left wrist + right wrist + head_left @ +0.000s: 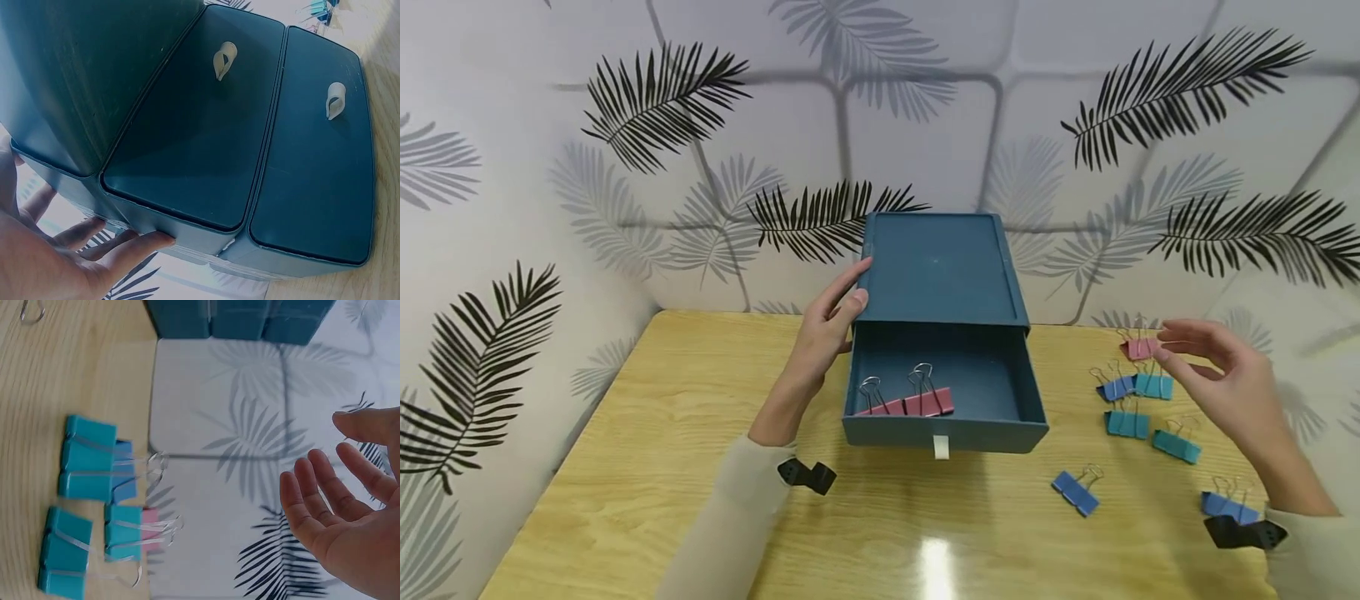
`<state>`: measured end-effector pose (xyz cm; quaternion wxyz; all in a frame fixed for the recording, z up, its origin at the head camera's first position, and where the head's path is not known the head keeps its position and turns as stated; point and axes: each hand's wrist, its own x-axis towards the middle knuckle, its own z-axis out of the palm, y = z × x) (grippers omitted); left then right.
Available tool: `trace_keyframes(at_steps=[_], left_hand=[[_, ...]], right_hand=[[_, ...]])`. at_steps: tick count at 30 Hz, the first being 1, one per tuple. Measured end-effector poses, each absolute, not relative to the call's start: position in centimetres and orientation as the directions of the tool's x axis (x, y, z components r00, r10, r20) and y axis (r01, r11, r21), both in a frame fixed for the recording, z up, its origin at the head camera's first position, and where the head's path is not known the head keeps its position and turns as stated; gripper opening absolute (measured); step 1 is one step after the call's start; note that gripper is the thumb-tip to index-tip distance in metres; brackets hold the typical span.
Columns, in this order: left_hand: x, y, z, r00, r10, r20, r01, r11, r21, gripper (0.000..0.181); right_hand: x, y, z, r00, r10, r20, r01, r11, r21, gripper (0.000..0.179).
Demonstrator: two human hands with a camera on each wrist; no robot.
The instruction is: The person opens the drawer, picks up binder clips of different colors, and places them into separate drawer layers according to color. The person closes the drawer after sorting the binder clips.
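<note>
Pale yellow wood makes up the table (647, 433), and over on the left here's the left hand (818, 333), its grip spread along the side of a blue drawer cabinet (936, 267), thumb at the top edge, fingers lying along the wall! The cabinet's top drawer (887, 432) stands open, and look inside: two pink binder clips are tucked into the front left corner, the left one (886, 408) right beside the right one (928, 402), wire handles up. A white pull tab (941, 447) hangs on that drawer's front. Below it, in the left wrist view, a middle drawer (187, 137) and a bottom drawer (312, 156) sit closed, each with its own tab.

Across to the right, out on the table: a lone blue clip (1076, 493) near the front, then the cluster, with another blue clip (1117, 389), a teal clip (1127, 423) just in front, a pink clip (1141, 348) at the back, and two more teal ones. And there's the right hand (1232, 375), above the table, grip spread, fingers gently curved and thumb apart! One last blue clip (1225, 507) lies by its wrist, partly hidden.
</note>
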<state>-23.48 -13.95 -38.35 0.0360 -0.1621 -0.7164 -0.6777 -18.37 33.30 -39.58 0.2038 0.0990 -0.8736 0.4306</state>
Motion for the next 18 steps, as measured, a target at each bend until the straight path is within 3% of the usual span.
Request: trace_keyframes(at_steps=[18], left_hand=[[-23.5, -14.1, -38.4, -0.944, 0.181, 0.274, 0.283, 0.023, 0.959, 0.048]], right_hand=[[-23.5, 36.9, -42.2, -0.973, 0.064, 0.223, -0.117, 0.694, -0.710, 0.054]])
